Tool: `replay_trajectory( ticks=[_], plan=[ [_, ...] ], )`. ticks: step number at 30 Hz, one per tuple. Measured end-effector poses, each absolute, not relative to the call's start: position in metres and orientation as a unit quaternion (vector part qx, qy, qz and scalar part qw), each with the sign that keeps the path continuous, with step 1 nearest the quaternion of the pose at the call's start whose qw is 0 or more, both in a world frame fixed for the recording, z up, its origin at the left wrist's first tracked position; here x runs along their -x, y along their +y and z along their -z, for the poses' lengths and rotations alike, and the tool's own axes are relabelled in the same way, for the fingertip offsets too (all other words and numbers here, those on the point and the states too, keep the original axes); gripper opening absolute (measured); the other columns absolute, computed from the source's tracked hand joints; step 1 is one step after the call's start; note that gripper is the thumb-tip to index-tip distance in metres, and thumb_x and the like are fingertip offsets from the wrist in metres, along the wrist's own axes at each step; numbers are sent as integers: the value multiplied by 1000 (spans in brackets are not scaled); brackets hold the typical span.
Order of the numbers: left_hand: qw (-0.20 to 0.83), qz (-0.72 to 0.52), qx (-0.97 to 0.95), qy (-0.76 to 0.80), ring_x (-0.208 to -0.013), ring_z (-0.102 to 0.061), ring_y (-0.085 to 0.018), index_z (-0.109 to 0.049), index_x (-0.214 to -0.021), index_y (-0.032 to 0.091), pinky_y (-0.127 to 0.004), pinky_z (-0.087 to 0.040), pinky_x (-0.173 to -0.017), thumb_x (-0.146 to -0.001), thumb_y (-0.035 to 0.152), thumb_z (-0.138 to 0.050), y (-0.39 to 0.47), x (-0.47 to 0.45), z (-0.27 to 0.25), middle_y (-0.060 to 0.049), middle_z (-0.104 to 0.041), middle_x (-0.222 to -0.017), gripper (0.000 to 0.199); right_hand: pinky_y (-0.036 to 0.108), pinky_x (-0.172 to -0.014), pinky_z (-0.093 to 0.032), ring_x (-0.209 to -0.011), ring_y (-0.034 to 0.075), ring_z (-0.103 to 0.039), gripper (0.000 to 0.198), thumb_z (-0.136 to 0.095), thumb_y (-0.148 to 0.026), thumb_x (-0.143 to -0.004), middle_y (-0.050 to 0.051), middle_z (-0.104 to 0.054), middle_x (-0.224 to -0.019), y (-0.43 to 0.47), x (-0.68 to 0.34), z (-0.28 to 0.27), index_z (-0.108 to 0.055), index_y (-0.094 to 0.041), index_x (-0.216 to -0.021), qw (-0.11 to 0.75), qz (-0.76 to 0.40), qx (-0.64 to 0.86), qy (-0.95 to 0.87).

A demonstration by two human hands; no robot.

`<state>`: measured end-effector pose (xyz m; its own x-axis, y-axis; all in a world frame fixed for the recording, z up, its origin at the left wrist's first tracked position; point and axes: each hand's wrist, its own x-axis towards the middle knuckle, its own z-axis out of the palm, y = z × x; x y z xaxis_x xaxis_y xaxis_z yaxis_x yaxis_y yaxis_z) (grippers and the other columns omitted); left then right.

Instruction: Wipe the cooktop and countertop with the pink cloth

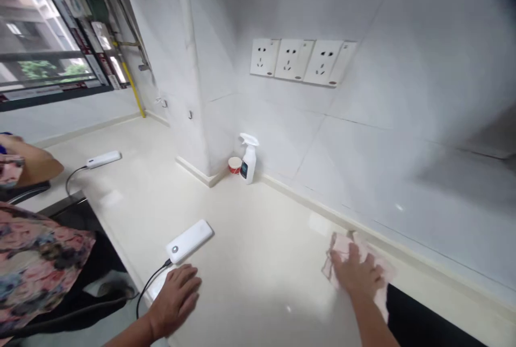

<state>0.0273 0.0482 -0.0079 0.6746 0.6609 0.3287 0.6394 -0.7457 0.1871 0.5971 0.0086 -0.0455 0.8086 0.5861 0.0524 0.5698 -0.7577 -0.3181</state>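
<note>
Right hand (357, 274): lower right of frame, fingers spread flat, pressing a pale pink cloth (377, 272) onto the cream countertop (266, 261).
Left hand (177, 296): lower centre-left, palm down, loosely open on the counter edge, gripping nothing, just beside a white power bank (189, 241) with black cable (149, 285).
Spray bottle (248, 159): centre, label unreadable.

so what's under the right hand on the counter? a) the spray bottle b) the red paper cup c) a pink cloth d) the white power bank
c: the right hand lies flat on a pink cloth by the counter's back edge, while the left hand rests on the countertop just below the white power bank.
</note>
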Motion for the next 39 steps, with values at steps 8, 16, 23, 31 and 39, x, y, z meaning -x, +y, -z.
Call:
replay_trajectory(
  ticks=[8,16,23,31,39],
  plan=[
    [71,-151,-913,372,-129,-53,-31,-62,-124,26,-49,-47,-102,-96,27,-53,41,-33,-3,-12,-63,-132,29,72,-110,-14,-147,52,-11,78,-32,-68,-90,24,-17,-163,130,-515,31,-38,-23,-153,122,-50,902,-411],
    [93,-140,-907,387,-130,-52,-31,-61,-122,24,-51,-46,-101,-98,24,-47,35,-36,-8,-13,-63,-131,28,62,-117,-10,-152,44,-6,67,-40,-55,-93,12,-13,-168,224,-394,4,-35,-30,-155,64,-113,782,-609],
    [91,-169,-909,371,-127,-53,-29,-61,-121,21,-47,-45,-101,-96,20,-47,35,-38,-13,-13,-64,-127,28,55,-121,-9,-154,35,-4,66,-50,-48,-91,0,-13,-170,252,-321,0,-35,-39,-155,40,-145,662,-734],
    [82,-203,-906,363,-126,-53,-26,-58,-121,19,-45,-44,-102,-98,17,-45,34,-38,-10,-13,-63,-126,27,52,-122,-10,-154,33,-8,66,-56,-44,-89,0,-23,-167,201,-304,2,-40,-40,-152,68,-115,640,-756],
    [73,-255,-895,359,-116,-58,-25,-54,-128,18,-44,-50,-98,-101,22,-42,35,-32,2,-15,-61,-127,30,61,-119,-18,-151,40,-16,66,-64,-45,-87,10,-28,-164,37,-271,31,-46,-33,-149,206,-5,604,-770]
  ],
)
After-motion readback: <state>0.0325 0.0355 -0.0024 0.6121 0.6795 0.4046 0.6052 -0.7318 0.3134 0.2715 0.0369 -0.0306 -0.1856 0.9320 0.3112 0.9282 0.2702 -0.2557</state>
